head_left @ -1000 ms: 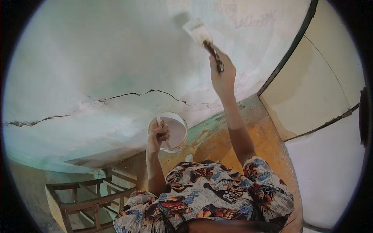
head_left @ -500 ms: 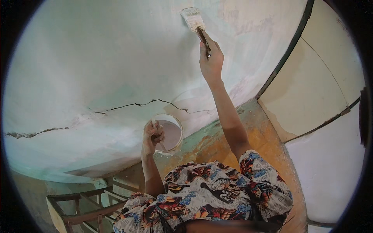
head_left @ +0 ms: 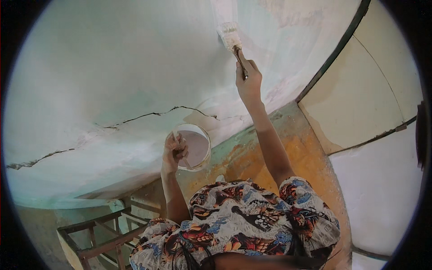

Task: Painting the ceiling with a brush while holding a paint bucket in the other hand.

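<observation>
My right hand (head_left: 249,81) is closed round the dark handle of a flat paintbrush (head_left: 230,36). Its wide, paint-caked head rests against the pale green wall (head_left: 148,58), with a whitish streak above it. Lower and to the left, my left hand (head_left: 174,150) grips the edge of a round white bucket (head_left: 208,148), fingers hooked over a strip across it. Pale, pinkish-white paint (head_left: 196,146) fills part of the bucket, which hangs close to the wall. My palm hides how the strip joins the rim.
A long jagged crack (head_left: 155,113) runs across the wall left of the bucket. At the lower left stands a wooden frame (head_left: 101,247) with open slats. Below lies a stained orange-brown floor (head_left: 252,157); cream panels (head_left: 360,99) with dark edging rise on the right.
The paintbrush has moved down the wall with my right hand, leaving a whitish streak above. My left hand and the bucket have shifted slightly up and left in the view.
</observation>
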A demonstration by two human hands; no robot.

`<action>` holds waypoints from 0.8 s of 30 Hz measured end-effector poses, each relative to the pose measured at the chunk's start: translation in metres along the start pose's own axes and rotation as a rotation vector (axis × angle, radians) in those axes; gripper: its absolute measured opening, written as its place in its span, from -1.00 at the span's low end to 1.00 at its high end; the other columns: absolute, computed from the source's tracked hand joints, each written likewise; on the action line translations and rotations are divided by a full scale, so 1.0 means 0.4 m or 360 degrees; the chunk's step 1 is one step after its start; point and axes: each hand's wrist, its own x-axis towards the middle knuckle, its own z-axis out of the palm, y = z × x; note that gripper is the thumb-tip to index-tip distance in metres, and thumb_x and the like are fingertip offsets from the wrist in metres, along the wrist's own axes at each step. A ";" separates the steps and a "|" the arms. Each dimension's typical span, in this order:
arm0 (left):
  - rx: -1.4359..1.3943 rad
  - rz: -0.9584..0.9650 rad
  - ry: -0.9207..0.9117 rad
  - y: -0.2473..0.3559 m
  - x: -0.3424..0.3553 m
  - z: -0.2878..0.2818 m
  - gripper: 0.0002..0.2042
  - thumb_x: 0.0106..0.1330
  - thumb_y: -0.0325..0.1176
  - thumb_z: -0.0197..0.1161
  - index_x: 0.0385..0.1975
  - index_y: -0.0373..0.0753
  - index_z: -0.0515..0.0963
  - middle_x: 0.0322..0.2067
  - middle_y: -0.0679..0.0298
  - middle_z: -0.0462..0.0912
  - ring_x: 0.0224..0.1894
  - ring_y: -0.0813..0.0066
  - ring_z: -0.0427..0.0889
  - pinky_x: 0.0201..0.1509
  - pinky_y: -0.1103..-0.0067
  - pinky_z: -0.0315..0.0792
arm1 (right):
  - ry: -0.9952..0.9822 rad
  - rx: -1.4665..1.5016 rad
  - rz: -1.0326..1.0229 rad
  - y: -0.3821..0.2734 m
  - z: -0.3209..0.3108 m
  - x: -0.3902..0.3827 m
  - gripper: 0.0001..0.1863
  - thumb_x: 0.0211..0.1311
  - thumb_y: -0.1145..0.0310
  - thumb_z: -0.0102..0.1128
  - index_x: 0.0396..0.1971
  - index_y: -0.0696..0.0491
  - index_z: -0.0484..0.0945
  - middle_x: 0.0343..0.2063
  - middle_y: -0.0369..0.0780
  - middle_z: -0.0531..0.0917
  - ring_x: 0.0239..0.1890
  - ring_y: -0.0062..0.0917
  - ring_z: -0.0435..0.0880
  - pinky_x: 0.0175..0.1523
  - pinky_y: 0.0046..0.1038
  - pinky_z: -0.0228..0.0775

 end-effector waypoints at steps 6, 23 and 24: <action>-0.0017 0.0002 -0.0017 -0.002 0.000 -0.012 -0.69 0.04 -0.08 0.11 -0.37 -0.10 0.24 -0.64 0.49 0.04 -0.69 0.70 0.01 -0.63 0.69 -0.03 | -0.0193 -0.0051 0.0108 0.106 -0.003 -0.155 -0.61 0.16 0.57 0.09 0.03 0.08 0.47 -0.55 -0.15 0.47 -0.60 -0.49 0.43 -0.45 -0.52 0.33; 0.0015 0.0048 -0.0001 0.008 0.007 -0.004 -0.67 0.06 -0.01 0.09 -0.35 -0.09 0.25 -0.64 0.49 0.06 -0.71 0.71 -0.01 -0.65 0.70 -0.04 | -0.0898 -0.0700 0.0631 0.396 0.002 -0.504 -0.69 0.18 0.44 0.05 -0.06 0.09 0.52 -0.46 -0.03 0.56 -0.39 -0.15 0.56 -0.30 -0.23 0.39; 0.0016 0.0048 0.0004 0.010 0.005 -0.003 -0.67 0.06 -0.01 0.09 -0.35 -0.09 0.25 -0.64 0.49 0.06 -0.71 0.71 -0.01 -0.65 0.70 -0.04 | -0.1013 -0.0838 0.0683 0.402 0.007 -0.510 -0.72 0.19 0.41 0.04 -0.10 0.07 0.54 -0.39 -0.01 0.59 -0.30 -0.12 0.58 -0.24 -0.20 0.42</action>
